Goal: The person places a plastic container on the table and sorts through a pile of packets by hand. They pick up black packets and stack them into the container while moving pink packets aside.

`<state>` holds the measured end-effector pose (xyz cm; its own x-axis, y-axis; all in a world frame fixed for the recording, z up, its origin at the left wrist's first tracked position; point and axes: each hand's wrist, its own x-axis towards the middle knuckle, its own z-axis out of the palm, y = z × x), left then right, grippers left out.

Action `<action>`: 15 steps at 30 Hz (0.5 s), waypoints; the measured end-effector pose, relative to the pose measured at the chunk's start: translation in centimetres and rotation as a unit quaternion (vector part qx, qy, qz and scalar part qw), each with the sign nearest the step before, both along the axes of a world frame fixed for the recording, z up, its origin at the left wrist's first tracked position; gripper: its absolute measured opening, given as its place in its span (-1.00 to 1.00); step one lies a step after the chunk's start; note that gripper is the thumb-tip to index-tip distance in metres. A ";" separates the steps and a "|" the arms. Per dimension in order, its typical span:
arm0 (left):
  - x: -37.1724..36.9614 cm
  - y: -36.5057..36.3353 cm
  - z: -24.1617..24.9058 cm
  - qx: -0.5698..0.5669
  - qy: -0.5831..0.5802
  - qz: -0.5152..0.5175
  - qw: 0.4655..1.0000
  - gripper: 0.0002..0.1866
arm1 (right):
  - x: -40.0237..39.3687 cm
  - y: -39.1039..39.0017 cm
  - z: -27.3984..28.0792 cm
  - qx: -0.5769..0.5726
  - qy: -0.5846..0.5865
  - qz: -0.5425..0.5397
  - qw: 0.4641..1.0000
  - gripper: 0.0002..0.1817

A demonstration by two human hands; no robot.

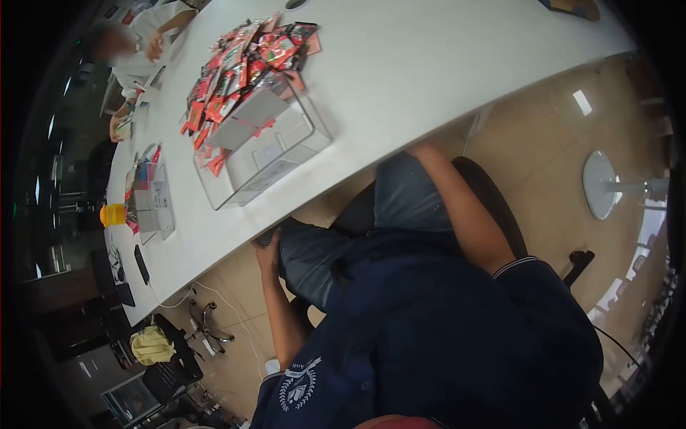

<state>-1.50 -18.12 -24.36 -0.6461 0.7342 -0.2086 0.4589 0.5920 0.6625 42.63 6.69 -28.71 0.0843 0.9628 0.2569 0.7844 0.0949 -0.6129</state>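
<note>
My left hand (267, 252) is low beside my knee, under the table's front edge. Its fingers curl against a dark object that is mostly hidden, and I cannot make out what it is. At the table edge, my right hand (423, 149) lies by my other knee, its fingers hidden under the tabletop. Neither hand touches the things on the table. Nearest to them stands a clear plastic bin (286, 154) with a grey divider panel (250, 118). Behind and partly in it lies a heap of red and black sachets (246, 61).
On the white table (400, 79), a second clear bin (161, 204) holds packets near a yellow-lidded container (113, 214). A black phone-like item (141, 264) lies by a white cable (175, 304). Another person (153, 36) sits across. Chairs and a round white base (599, 182) stand on the floor.
</note>
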 end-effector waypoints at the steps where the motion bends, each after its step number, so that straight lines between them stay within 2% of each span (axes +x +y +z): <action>1: 1.9 -0.2 1.7 -0.029 0.016 -0.008 0.999 0.20 | 0.4 0.5 -2.8 -0.032 0.007 0.014 0.999 -0.28; 2: 3.1 0.0 2.5 -0.052 0.032 -0.016 0.998 0.24 | 0.6 1.1 -5.4 -0.057 0.015 0.031 0.998 -0.25; 3: 3.2 -0.4 1.8 -0.037 0.055 -0.020 0.998 0.20 | 1.0 1.2 -6.3 -0.023 -0.012 0.027 0.999 -0.24; 6: 3.0 -1.5 3.1 -0.019 0.027 -0.027 0.999 0.19 | 2.9 -2.0 3.0 -0.144 -0.014 0.037 0.989 -0.25; 7: 2.7 -1.8 3.3 0.000 0.045 -0.036 0.998 0.14 | 3.1 -2.5 4.0 -0.164 0.003 0.022 0.986 -0.27; 10: 3.9 -1.7 3.9 -0.019 0.187 -0.027 0.982 0.07 | 3.7 -2.8 3.3 -0.128 -0.025 -0.003 0.991 -0.30; 11: 4.8 -1.4 4.6 -0.027 0.161 -0.026 0.986 0.03 | 4.1 -3.0 3.0 -0.148 -0.025 0.009 0.989 -0.32; 14: 4.7 -0.4 3.3 -0.074 0.059 -0.092 0.991 -0.01 | 3.4 -3.1 -0.6 -0.077 0.015 0.041 0.996 -0.35; 15: 5.1 -0.3 2.3 -0.129 0.056 -0.119 0.983 -0.05 | 2.9 -3.1 -1.7 -0.055 0.023 0.061 0.996 -0.37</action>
<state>3.57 -18.41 -22.03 -0.4916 0.7994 -0.3453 0.6670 0.6006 0.4409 45.51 3.57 -30.40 -0.0260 0.9887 0.1478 0.7424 0.1181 -0.6595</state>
